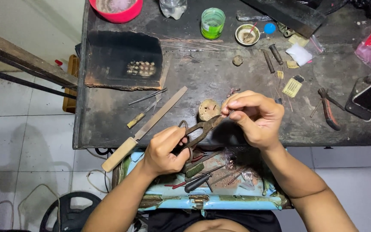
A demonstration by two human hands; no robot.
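The left hand (165, 150) is closed around the looped handles of a pair of old metal shears (200, 130); the steel is dark and rusty, and the short blades point up toward the right hand. The right hand (254, 116) pinches a very small piece (229, 111) between thumb and fingertips, just at the tip of the blades; it is too small to tell its material. Both hands are above the front edge of a dark, scratched workbench (108, 120).

On the bench lies one long flat file (151, 124) with a pale wooden handle, and beside it one smaller tool with a yellowish handle (141, 115). One black charred block (123, 58) carries a cluster of small round golden pieces. Farther back stand one pink bowl (117, 8), one green translucent cup (212, 22) and one small round dish (247, 34). One pair of pliers with reddish grips (328, 109) lies at the right. Under the hands one light blue drawer (202, 199), with worn paint, holds several thin tools.
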